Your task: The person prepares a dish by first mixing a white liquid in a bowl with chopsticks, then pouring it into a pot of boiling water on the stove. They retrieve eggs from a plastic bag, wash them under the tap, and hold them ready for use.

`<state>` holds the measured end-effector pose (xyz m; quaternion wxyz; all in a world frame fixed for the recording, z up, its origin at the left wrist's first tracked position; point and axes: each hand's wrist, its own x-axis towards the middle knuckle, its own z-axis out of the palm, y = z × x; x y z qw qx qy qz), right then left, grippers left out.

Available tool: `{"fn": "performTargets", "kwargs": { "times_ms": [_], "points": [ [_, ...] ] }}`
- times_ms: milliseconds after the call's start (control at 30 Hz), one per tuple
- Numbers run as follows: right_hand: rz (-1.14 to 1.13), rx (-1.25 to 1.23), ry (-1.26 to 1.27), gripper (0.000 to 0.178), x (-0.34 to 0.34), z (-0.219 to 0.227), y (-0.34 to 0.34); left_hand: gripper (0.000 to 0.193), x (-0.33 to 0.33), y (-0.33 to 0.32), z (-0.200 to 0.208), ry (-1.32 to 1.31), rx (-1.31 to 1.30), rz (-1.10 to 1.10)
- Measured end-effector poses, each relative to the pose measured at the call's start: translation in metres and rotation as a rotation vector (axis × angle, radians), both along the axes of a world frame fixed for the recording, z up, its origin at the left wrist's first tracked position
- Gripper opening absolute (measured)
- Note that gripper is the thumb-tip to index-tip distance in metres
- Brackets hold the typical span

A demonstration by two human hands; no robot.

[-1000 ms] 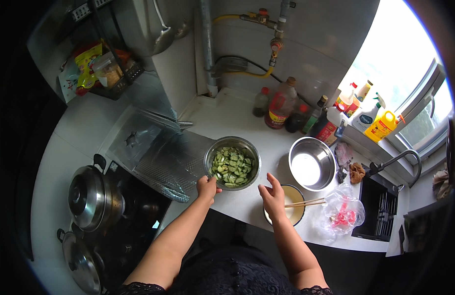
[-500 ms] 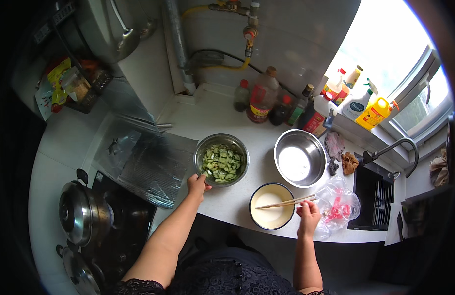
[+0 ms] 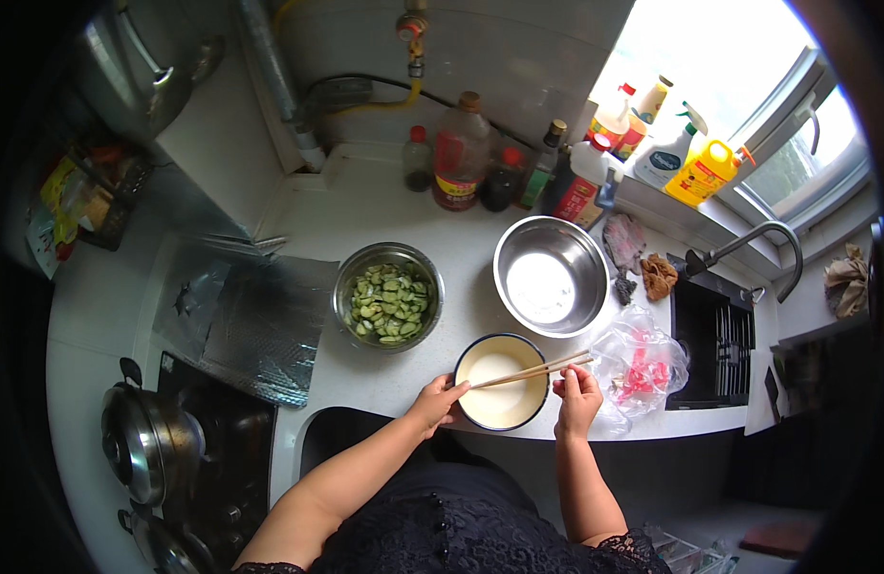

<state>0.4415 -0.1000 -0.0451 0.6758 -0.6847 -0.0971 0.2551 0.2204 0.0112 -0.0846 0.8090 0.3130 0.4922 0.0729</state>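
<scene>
A dark-rimmed white bowl holds pale, creamy liquid near the counter's front edge. My left hand grips its left rim with the thumb on top. Wooden chopsticks slant across the bowl, their lower ends toward the left and in the liquid. At the right rim, my right hand is closed at the chopsticks' upper ends; its fingers partly hide the contact. Behind and left stands a steel bowl of sliced green vegetable, apparently cucumber. An empty-looking steel basin stands behind the white bowl, to the right.
A crumpled clear plastic bag lies right of the bowl, before the sink. Several bottles line the wall. Foil covers the left counter; lidded pots stand on the stove.
My left hand has left the bowl of sliced vegetable and moved right to the white bowl's rim. My right hand stays by the chopsticks. The whole view has shifted.
</scene>
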Motion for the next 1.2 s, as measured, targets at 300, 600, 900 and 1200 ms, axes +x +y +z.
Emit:
{"fn": "performTargets", "kwargs": {
  "times_ms": [300, 600, 900, 1200],
  "points": [
    [-0.014, -0.192, 0.145, 0.031, 0.019, -0.030, -0.014, 0.045, 0.017, 0.000, -0.019, -0.152, -0.217, -0.029],
    [0.412, 0.170, 0.252, 0.020, 0.001, 0.056, 0.034, 0.042, -0.045, 0.002, 0.056, -0.267, -0.069, 0.046],
    [1.017, 0.264, 0.021, 0.020, -0.144, 0.157, 0.097, 0.058, -0.187, -0.035, 0.137, -0.431, 0.206, 0.479],
    [1.145, 0.127, -0.064, 0.019, -0.275, 0.163, 0.100, 0.080, -0.325, -0.118, 0.139, -0.395, 0.461, 0.910]
  ]
}}
